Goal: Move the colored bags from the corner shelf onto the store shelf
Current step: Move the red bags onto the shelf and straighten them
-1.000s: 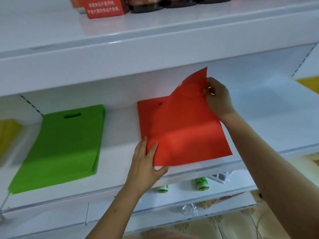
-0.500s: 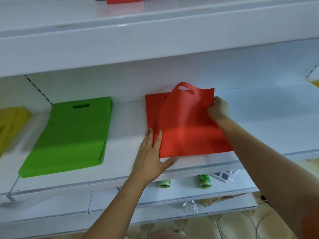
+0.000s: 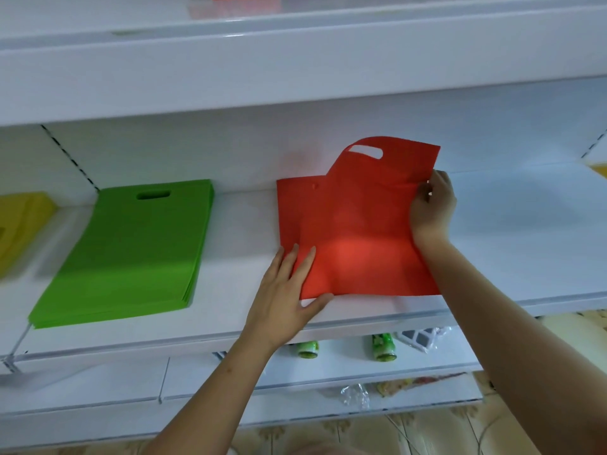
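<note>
Nowhere legible writing; left hand (image 3: 289, 300) lies flat-fingered on red bags (image 3: 354, 244), right hand (image 3: 432, 208) pinches the top bag's edge, on white shelf (image 3: 509, 244).

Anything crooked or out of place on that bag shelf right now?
Only the top red bag: its handle end curls up off the red stack, pinched by the right hand. The green stack lies flat.

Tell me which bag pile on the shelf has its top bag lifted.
The red pile: the right hand pinches its top bag up. The green pile and the yellow one lie flat, untouched.
</note>
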{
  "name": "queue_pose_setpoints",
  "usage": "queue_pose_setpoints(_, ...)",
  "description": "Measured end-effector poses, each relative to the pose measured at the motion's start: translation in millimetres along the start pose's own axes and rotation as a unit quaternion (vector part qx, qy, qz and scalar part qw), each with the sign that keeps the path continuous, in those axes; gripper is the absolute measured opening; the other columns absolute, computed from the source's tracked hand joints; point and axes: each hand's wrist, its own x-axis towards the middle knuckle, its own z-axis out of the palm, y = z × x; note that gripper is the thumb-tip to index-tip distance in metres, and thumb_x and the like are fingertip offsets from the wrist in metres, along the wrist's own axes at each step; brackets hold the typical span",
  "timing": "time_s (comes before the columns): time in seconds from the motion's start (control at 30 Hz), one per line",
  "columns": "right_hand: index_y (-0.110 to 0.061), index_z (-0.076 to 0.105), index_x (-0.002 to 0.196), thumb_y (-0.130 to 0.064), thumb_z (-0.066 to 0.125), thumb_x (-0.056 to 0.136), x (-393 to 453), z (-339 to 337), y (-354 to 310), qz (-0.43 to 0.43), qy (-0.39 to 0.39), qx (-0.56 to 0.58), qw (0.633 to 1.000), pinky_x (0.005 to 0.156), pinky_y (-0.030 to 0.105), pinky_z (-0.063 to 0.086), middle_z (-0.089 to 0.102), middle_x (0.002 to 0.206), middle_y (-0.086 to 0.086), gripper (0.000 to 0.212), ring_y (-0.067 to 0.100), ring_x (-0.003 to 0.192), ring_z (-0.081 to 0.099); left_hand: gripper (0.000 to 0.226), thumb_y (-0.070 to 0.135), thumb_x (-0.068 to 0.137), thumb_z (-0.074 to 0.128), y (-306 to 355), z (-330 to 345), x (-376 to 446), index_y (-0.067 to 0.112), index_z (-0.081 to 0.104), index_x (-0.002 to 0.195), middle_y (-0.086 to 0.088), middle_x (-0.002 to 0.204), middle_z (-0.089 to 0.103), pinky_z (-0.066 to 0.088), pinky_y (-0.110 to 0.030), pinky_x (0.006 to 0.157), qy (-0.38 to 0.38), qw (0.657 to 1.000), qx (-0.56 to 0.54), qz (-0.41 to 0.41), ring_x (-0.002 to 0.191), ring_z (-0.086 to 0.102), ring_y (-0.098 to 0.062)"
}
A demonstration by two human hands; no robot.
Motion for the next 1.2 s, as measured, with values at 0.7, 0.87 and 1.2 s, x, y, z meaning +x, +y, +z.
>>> queue_pose_setpoints(0.7,0.000,0.056,0.112,-0.020,0.052,0.087,17,71,12,0.131,-0.282,-0.208,0.928,0.078,0.032,0.040,0.062,0.110,0.021,0.032,0.037,0.104,0.057,0.104,0.084,0.083,0.027,4,2,3,0.015,0.008,0.159,-0.014,0.166,-0.003,0.021,-0.037,0.123,-0.005,0.999,0.020,-0.030,0.154,0.003,-0.023)
queue_pose_setpoints(0.87,0.002,0.048,0.126,-0.027,0.048,0.091,7,66,-2,0.110,-0.265,-0.246,0.926,0.100,0.043,0.040,0.052,0.128,0.025,0.046,0.042,0.119,0.048,0.109,0.089,0.080,0.022,6,2,2,0.015,0.010,0.159,-0.018,0.165,0.002,0.022,-0.041,0.122,0.002,0.999,0.020,-0.026,0.153,0.007,-0.029)
queue_pose_setpoints(1.2,-0.004,0.037,0.146,-0.028,0.048,0.099,-77,133,-180,-0.032,-0.307,-0.058,0.950,0.111,0.032,0.030,0.043,0.148,0.014,0.054,0.027,0.136,0.041,0.077,0.057,0.096,0.048,-28,-66,-52,0.025,0.015,0.158,0.010,0.166,0.009,0.007,-0.011,0.117,0.128,0.975,-0.157,-0.089,0.150,0.003,0.001)
